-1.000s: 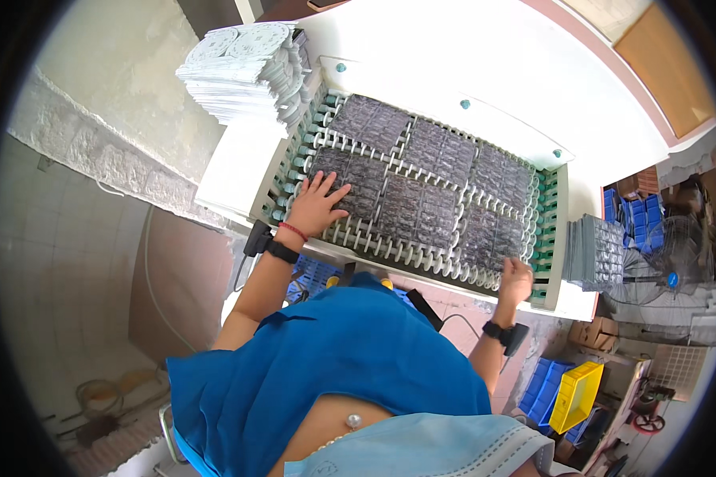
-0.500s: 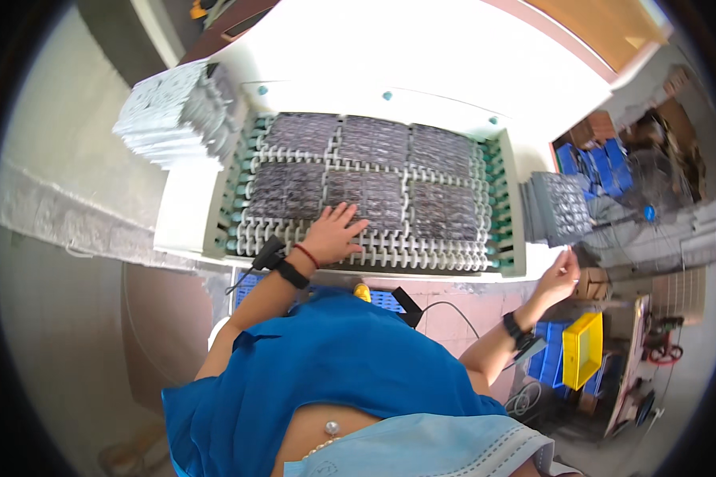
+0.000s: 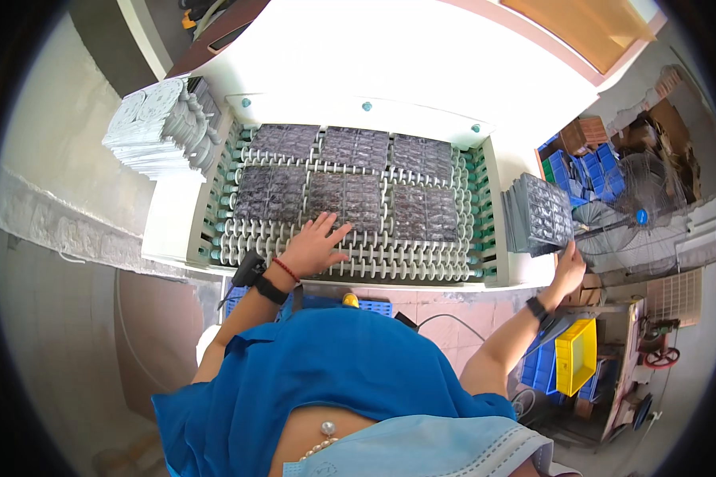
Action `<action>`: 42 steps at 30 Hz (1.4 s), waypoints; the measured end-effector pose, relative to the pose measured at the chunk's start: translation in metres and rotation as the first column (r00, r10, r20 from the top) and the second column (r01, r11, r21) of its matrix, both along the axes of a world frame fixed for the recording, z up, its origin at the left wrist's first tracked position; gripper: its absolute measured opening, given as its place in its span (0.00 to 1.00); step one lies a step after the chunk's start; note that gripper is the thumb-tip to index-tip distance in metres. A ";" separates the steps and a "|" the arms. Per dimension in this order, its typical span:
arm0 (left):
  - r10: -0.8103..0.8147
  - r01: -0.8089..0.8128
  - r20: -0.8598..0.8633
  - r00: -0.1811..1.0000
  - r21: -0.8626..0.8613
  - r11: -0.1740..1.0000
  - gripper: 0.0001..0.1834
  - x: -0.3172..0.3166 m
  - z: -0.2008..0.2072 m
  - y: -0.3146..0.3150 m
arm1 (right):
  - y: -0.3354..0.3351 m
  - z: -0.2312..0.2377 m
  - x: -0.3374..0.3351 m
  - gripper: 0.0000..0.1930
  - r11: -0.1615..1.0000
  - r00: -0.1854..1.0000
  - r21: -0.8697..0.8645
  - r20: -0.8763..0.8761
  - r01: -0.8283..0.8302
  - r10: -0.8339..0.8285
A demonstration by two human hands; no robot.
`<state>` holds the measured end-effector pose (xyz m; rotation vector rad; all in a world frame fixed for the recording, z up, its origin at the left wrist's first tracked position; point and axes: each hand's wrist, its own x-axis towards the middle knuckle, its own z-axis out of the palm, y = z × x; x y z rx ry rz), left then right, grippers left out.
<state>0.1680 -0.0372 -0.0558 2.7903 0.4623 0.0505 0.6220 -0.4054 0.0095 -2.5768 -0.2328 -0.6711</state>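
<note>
Six dark gridded panels (image 3: 344, 200) on white rollers (image 3: 422, 261), presumably gapped against overlap; left grip (image 3: 310, 250) splayed at near edge; right grip (image 3: 566, 274) at panel stack (image 3: 545, 215), can't tell if pinching.

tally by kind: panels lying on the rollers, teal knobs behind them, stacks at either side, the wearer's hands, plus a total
Dark panels on the rollers: 6
Teal knobs behind the rollers: 3
White stack at left and grey stack at right: 2
Left hand and right hand: 2
Total: 13
</note>
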 end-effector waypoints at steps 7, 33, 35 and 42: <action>-0.019 0.027 0.122 0.992 -0.066 0.997 0.36 0.022 0.010 -0.023 | -0.019 0.001 0.018 0.17 0.554 0.917 0.821 -0.318 0.139 0.242; 0.075 0.072 0.390 0.918 -0.350 0.934 0.30 -0.140 0.025 -0.041 | 0.023 -0.014 -0.253 0.16 0.212 0.695 0.965 -0.259 0.154 0.670; 0.137 0.000 0.425 0.895 -0.305 0.952 0.28 -0.187 0.031 -0.044 | 0.060 -0.027 -0.308 0.18 0.261 0.601 0.949 -0.314 0.177 0.735; 0.758 -0.492 0.579 0.300 -0.587 0.643 0.18 -0.351 0.046 -0.047 | 0.247 -0.055 -0.522 0.17 0.284 -0.207 0.949 -0.253 0.137 0.945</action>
